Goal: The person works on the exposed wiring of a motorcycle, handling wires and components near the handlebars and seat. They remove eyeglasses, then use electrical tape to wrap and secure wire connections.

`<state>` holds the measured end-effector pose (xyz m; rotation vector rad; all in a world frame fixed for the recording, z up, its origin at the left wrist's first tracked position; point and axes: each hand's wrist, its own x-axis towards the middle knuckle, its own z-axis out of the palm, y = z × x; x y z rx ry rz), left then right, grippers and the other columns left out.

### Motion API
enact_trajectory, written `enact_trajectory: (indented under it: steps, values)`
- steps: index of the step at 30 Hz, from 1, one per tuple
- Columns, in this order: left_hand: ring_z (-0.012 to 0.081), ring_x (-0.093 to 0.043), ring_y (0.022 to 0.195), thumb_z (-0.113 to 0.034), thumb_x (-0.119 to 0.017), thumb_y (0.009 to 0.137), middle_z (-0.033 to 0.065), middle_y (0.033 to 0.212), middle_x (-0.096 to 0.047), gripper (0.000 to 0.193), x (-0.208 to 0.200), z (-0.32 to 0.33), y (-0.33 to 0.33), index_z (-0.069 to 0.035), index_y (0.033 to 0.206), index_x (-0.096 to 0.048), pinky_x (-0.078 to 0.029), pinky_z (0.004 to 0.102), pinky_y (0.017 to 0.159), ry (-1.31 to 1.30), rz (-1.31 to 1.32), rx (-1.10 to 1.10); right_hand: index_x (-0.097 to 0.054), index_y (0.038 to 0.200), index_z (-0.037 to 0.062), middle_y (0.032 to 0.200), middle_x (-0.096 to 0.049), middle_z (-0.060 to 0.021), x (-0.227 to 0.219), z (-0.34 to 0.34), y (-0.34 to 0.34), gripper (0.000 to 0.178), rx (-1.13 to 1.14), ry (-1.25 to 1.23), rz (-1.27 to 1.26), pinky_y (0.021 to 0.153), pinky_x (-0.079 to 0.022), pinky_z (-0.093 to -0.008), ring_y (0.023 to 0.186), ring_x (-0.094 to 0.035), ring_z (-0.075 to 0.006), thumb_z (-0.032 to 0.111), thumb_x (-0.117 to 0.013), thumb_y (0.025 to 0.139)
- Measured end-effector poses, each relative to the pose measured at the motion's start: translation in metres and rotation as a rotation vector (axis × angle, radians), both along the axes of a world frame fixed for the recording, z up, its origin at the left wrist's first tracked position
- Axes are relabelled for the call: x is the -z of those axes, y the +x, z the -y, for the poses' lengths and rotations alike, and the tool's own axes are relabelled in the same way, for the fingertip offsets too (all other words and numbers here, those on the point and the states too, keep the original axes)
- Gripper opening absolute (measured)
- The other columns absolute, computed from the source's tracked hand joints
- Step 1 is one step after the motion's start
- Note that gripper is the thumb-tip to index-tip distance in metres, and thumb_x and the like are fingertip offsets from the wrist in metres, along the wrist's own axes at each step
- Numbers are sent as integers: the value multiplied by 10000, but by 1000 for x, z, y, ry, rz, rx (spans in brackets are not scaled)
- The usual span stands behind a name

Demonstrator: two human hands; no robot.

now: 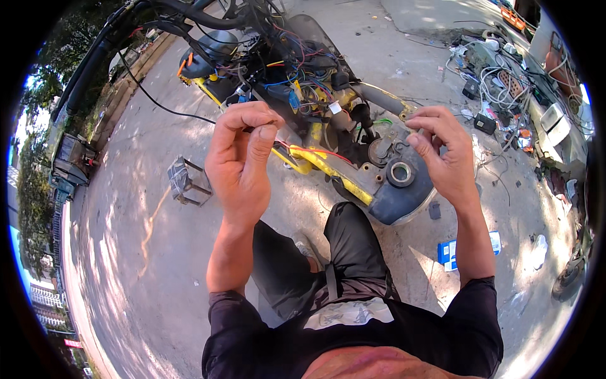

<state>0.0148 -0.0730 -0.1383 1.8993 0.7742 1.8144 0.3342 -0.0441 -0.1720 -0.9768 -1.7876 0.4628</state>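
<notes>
My left hand [243,161] is raised with thumb and forefinger pinched together and the other fingers curled. Whatever is in that pinch is too small to make out. Opposite it, my right hand [445,151] is held with thumb and forefinger curved towards each other. Anything between those fingertips is also too small to tell. Beyond and between the hands stands a stripped scooter frame [328,170] with yellow tubes, a dark rounded fuel tank [404,196] and a tangle of coloured wires [303,91]. A red wire [325,151] runs across its yellow tube.
A small stool [189,180] stands on the concrete at left. Cables and electrical scrap [505,82] lie heaped at the far right. Near my right forearm is a blue and white box [449,254]. A black cable [154,101] hangs at upper left.
</notes>
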Motion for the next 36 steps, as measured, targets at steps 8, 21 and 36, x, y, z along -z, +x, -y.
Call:
enact_trajectory:
  steps: [8,21,36]
  values:
    - [92,-657,924,-11,-712,1036,39,1114,-699,145,-78,-59,-20,3,1179,-693,-551,256,863,-98,-262,-153,-787,1166,9,1027,-804,-144,-53,-163,-103,349,-154,-11,-191,808,-566,-351,912,-722,-172,325,-749,1021]
    - [355,-749,1015,-57,-715,963,146,1070,-770,219,-154,-163,-20,-38,1167,-640,-566,425,882,127,-1091,-422,-788,1094,4,939,-743,-7,-61,-213,-176,275,-512,-246,-406,722,-498,-267,800,-605,-80,266,-747,1022]
    - [436,-710,991,-64,-726,913,125,999,-773,245,-162,-194,-13,-110,1114,-593,-522,541,786,68,-1588,-436,-789,1008,9,800,-661,-3,-67,-232,-176,178,-592,-411,-401,608,-424,-274,696,-560,-80,168,-795,928]
